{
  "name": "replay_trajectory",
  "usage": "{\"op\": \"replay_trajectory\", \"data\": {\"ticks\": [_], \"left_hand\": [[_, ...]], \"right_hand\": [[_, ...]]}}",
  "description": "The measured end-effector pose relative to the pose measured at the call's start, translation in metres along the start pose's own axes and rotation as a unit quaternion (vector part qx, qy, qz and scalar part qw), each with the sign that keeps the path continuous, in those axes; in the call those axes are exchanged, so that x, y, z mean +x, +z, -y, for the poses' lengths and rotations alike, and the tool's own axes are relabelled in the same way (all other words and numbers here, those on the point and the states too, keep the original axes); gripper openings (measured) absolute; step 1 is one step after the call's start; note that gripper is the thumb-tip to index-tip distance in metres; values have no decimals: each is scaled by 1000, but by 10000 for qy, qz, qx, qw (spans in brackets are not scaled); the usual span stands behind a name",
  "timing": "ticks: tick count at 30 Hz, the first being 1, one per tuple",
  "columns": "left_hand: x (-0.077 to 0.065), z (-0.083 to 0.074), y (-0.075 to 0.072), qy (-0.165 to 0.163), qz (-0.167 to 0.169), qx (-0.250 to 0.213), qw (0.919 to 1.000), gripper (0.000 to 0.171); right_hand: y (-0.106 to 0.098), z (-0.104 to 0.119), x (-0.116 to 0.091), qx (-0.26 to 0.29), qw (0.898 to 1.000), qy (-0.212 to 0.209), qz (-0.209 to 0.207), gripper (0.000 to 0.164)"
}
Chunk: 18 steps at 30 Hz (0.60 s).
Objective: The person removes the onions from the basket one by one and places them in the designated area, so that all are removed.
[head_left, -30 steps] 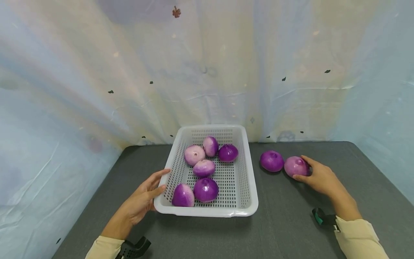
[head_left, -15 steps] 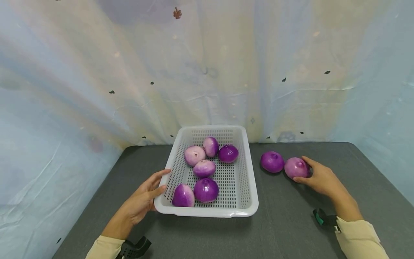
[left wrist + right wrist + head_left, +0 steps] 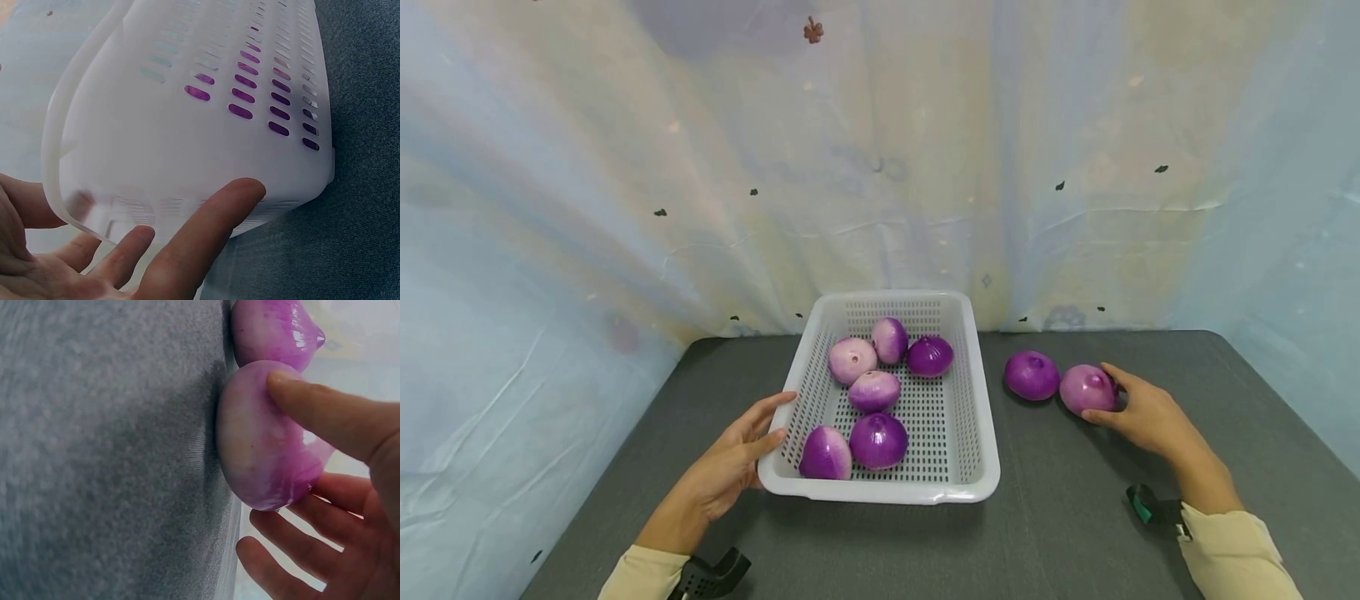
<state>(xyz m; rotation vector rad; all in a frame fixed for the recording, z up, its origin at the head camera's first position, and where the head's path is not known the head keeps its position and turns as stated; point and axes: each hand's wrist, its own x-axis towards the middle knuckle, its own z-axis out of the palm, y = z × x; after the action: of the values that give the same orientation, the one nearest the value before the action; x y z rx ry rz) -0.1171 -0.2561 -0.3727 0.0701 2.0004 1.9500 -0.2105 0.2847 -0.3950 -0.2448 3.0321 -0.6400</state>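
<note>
Right hand (image 3: 1152, 419), half-closed, pinches 1 glossy pale-purple round onion (image 3: 1086, 389) resting on the dark-grey fabric-covered table (image 3: 1037, 533). Left hand (image 3: 718, 475) holds the white perforated plastic basket (image 3: 880, 492). No visible change over 1 s: the onion remains unlifted, outside the basket.

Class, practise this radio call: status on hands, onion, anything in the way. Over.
Left hand touching white basket. Right hand gripping pinkish onion outside it. Darker onion between pinkish onion and basket.

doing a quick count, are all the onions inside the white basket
No, two onions sit outside the white basket, one of them held by the right hand.
</note>
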Motion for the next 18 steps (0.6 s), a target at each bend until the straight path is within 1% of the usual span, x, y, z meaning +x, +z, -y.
{"op": "replay_trajectory", "data": {"ticks": [6, 10, 18], "left_hand": [[-1, 0, 0, 35, 58, 8, 10000, 61], [-1, 1, 0, -28, 9, -15, 10000, 61], [1, 1, 0, -23, -20, -29, 10000, 62]], "right_hand": [[1, -1, 2, 3, 10000, -49, -27, 97], [1, -1, 3, 36, 10000, -41, -2, 97], [-2, -1, 5, 0, 10000, 8, 53, 101]]}}
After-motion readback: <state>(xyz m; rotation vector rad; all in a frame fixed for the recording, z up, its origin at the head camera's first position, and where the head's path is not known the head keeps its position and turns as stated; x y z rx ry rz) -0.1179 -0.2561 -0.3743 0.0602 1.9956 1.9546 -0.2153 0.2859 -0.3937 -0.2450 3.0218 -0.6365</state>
